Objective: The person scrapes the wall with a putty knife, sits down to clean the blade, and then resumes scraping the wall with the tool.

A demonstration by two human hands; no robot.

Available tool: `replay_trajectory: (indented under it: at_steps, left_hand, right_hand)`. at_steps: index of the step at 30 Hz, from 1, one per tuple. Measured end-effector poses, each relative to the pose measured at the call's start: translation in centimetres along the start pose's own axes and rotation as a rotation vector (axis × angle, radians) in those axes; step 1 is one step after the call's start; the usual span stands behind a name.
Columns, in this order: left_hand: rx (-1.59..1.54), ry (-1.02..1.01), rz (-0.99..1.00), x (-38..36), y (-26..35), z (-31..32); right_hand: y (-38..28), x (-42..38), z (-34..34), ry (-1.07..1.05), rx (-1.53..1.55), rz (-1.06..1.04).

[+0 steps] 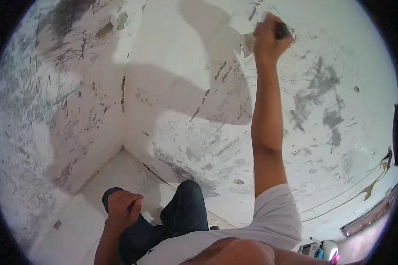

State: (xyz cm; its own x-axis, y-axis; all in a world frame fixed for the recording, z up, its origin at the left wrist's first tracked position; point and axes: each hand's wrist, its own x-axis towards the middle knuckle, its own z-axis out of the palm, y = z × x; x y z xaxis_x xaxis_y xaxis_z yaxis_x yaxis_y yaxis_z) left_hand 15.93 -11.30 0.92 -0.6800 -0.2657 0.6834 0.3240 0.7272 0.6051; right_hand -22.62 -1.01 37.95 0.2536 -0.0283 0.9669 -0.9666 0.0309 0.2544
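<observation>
My right hand [269,37] is raised against the upper part of the white wall [181,128], with its fingers closed round a dark object [282,31] too blurred to name. A grey bare patch [248,45] in the plaster lies just left of that hand. Low at the left, my left hand [124,207] is held over my dark trousers, near the knee, with its fingers curled; whatever lies between them is too small to make out.
Two scuffed walls meet at a corner [123,143] on the left. Cords [340,205] hang along the right wall. At the lower right are a white container [329,250] and a brown wooden piece [369,215].
</observation>
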Motion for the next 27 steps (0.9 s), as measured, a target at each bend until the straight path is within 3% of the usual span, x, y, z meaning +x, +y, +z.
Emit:
replay_trajectory:
  at_steps: [1,3,5,6,7,9,11,12,13,15,16,17,18,20,21,23,25,27]
  left_hand:
    - [0.039,0.059,0.048,0.3,-0.1,0.1]
    - [-0.012,0.046,0.026,0.0,-0.5,-0.1]
    - [-0.073,0.042,-0.002,-0.1,-0.7,0.2]
    - [-0.078,0.035,-0.055,-0.2,-0.5,0.2]
    - [-0.08,0.018,-0.106,-0.4,-0.4,-0.1]
    - [-0.072,0.012,-0.06,-0.3,-0.3,0.0]
    - [-0.072,0.006,-0.022,0.1,0.1,-0.1]
    - [-0.045,0.008,-0.029,0.7,0.6,-0.4]
    - [-0.022,-0.004,-0.04,0.9,1.1,-0.5]
    - [-0.032,-0.035,-0.024,0.3,0.4,-0.4]
    - [-0.029,-0.036,-0.008,0.3,0.1,-0.3]
    - [-0.022,-0.025,-0.004,0.5,-0.1,-0.4]
    - [-0.034,-0.008,-0.005,0.3,0.0,-0.4]
    - [-0.051,0.014,-0.013,0.1,0.1,-0.1]
    - [-0.047,-0.012,-0.011,0.1,0.0,-0.3]
    - [-0.04,-0.027,0.003,0.3,0.1,-0.3]
    - [-0.069,0.033,0.022,0.2,0.2,-0.2]
    - [-0.056,0.025,-0.019,0.1,0.0,0.0]
  right_hand:
    - [-3.3,0.4,0.4,-0.111,0.047,0.15]
    - [-5.3,1.1,-0.2,0.112,0.402,0.232]
    - [-3.6,1.5,-2.8,0.014,0.941,0.178]
    - [-3.4,1.0,0.1,0.351,0.618,0.55]
    - [-1.0,0.7,0.1,0.097,0.41,0.326]
    - [-2.9,1.6,0.0,-0.03,0.271,0.182]
    - [-7.3,2.8,-1.1,0.247,0.633,0.341]
    - [-5.4,3.1,-3.0,0.019,0.859,0.176]
    - [-4.2,2.3,-1.9,0.011,0.854,0.184]
    - [-2.3,1.1,0.6,-0.039,0.151,0.218]
    - [-2.2,1.2,0.4,-0.092,0.249,0.194]
    - [-5.8,1.8,0.6,0.087,0.524,0.289]
    - [-5.4,2.2,0.0,0.084,0.528,0.289]
    - [-4.2,3.0,-1.9,0.273,0.89,0.374]
    - [-2.9,2.4,0.4,0.226,0.335,0.389]
    - [-2.3,2.0,0.4,-0.056,0.327,0.322]
    - [-3.2,2.7,-0.2,0.002,0.302,0.203]
    - [-2.6,3.2,-2.2,0.049,0.907,0.269]
